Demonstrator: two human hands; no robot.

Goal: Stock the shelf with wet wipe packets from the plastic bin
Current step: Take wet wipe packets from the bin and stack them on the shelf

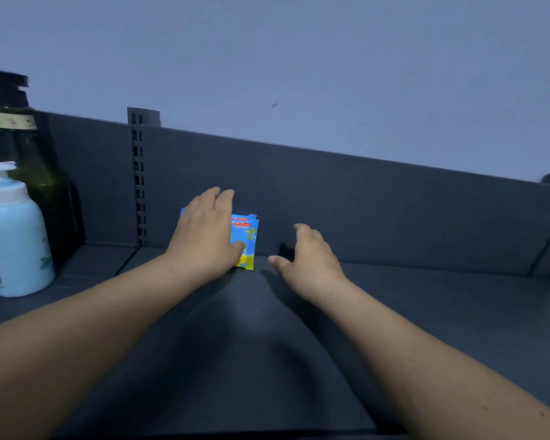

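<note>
Both forearms reach in from the bottom edge, bare, across the dark shelf deck (pixel 426 312). On my feed, the right hand (pixel 308 262) hovers just above the deck with its fingers loosely curled and thumb stuck out to the left; it grips nothing and stands just beside the packet without touching it. The left hand (pixel 204 236) lies flat over a wet wipe packet (pixel 246 239), fingers straight and together, thumb tip resting on the packet's front face. This blue and yellow packet stands upright on the deck, near or against the back panel (pixel 362 201); I cannot tell whether they touch. Further left, past a slotted upright (pixel 138 179), a pale blue pump bottle (pixel 13 236) stands before a dark green pump bottle (pixel 29 147). Behind everything rises a plain wall (pixel 299 58).
</note>
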